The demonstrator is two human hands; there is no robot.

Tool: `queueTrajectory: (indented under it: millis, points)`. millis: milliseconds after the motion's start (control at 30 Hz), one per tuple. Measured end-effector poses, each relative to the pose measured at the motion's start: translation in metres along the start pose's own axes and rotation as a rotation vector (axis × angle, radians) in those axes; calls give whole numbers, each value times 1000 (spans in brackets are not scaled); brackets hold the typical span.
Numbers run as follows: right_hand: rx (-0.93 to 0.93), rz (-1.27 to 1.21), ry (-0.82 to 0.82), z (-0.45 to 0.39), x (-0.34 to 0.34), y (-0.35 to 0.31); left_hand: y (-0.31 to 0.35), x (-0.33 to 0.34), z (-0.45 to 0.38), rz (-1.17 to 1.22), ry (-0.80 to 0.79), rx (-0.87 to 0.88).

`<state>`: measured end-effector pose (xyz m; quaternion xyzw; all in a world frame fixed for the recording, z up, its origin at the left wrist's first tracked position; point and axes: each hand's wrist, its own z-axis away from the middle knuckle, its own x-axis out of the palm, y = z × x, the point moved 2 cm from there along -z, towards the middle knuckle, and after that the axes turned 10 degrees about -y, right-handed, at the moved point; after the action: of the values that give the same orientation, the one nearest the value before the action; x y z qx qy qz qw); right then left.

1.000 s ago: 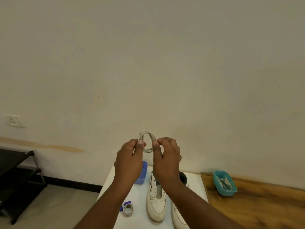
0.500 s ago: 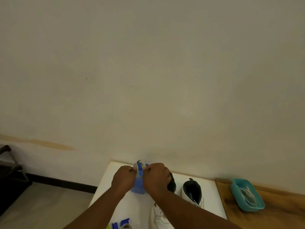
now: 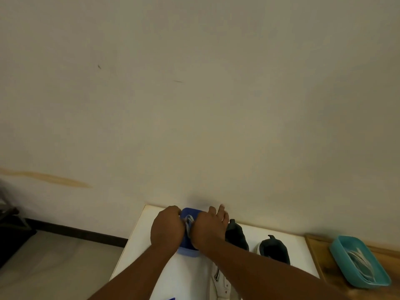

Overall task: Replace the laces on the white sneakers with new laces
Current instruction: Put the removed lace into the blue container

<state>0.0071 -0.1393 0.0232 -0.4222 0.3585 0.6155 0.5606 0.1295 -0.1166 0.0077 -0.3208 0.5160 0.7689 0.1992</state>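
Both hands meet over the blue tray [image 3: 187,252] at the back of the white surface [image 3: 138,245]. The left hand [image 3: 166,228] and right hand [image 3: 208,229] seem to pinch the coiled lace [image 3: 189,221] between them, though blur hides the fingertips. The sneakers [image 3: 273,249] stand just right; a teal tray [image 3: 337,252] sits farther right.

Blue tray [image 3: 187,252], teal tray [image 3: 346,263], white sneakers [image 3: 220,280], white table [image 3: 138,245].

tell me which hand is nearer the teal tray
Right. The right hand is over the blue tub, on the side toward the teal tray; the left hand is farther off.
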Motion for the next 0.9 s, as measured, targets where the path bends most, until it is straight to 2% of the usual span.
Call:
queueTrajectory:
  millis: [133, 200, 567, 767, 900]
  points:
    - [2, 54, -22, -7, 7, -5, -19, 9, 14, 165, 125, -10]
    - [-4, 63, -23, -9, 10, -9, -28, 15, 18, 160, 147, -27]
    - [-6, 55, -69, -9, 20, -12, -34, 21, 21, 260, 122, -1]
    - [-89, -47, 153, 11, 6, 1, -43, 17, 19, 273, 131, -33]
    - [-135, -120, 44, 14, 8, -8, -39, 18, 20, 217, 104, -39]
